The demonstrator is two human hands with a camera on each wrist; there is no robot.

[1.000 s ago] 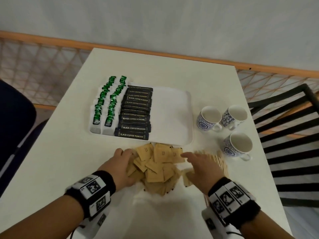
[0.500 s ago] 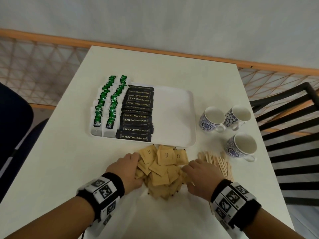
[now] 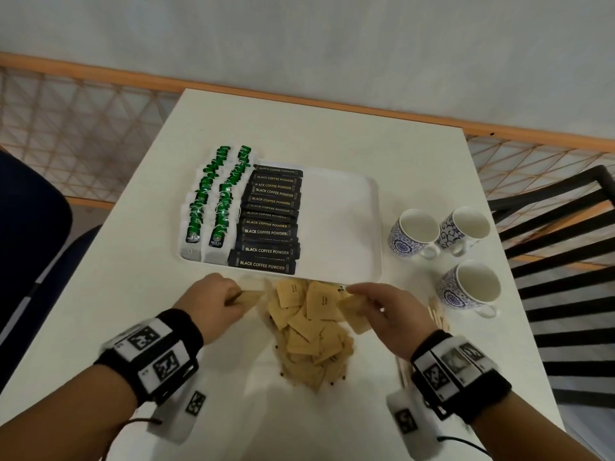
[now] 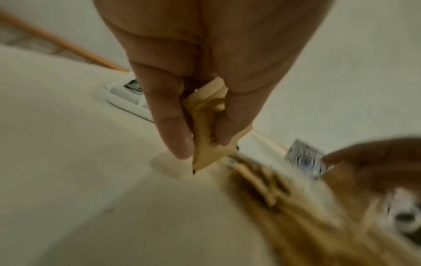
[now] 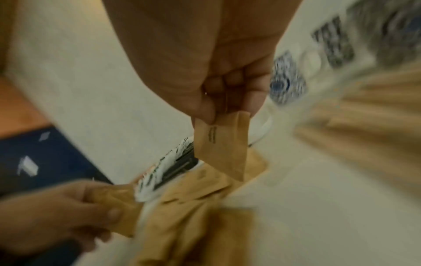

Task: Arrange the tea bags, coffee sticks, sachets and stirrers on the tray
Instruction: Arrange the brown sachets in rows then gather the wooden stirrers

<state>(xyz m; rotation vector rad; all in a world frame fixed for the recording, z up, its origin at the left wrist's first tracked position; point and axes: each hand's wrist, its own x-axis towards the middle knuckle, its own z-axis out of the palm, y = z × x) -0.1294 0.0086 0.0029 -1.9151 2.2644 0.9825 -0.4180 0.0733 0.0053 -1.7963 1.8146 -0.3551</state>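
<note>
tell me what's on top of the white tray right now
On the tray: two rows of green tea bags at its left, then stacked black coffee sticks. Whatever lies beneath those stacks is covered.

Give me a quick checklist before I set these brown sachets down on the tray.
1. Left hand holds a sachet: ok.
2. Right hand holds a sachet: ok.
3. Bare space on the tray right of the coffee sticks: ok.
4. Tea bags already lined up: ok.
5. Only one sachet in each grip: cannot tell.
6. Stirrers on the tray: not ok, they lie on the table.
</note>
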